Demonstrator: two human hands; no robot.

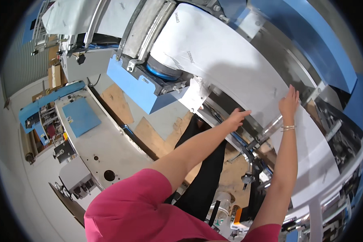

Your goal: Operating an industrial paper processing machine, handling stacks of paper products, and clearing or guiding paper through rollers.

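A wide white paper or film web (238, 60), marked with small dark print, runs from a roller at the upper middle down toward the lower right. My left hand (237, 119) is at the web's near edge, its index finger stretched out toward the sheet; whether it touches cannot be told. Over the far part of the web is my right hand (289, 105), fingers extended and close to the white surface, with thin bracelets (288, 128) at the wrist. Neither hand visibly grips anything. Below the hands, a metal roller (273, 126) crosses the web.
A blue machine bracket (147, 94) juts out left of the web, under a dark roller end (163, 70). Blue machine panels (310, 36) stand along the far right. At left is a pale machine bed (109, 147) with a blue plate (81, 117). Brown boards (149, 135) lie on the floor.
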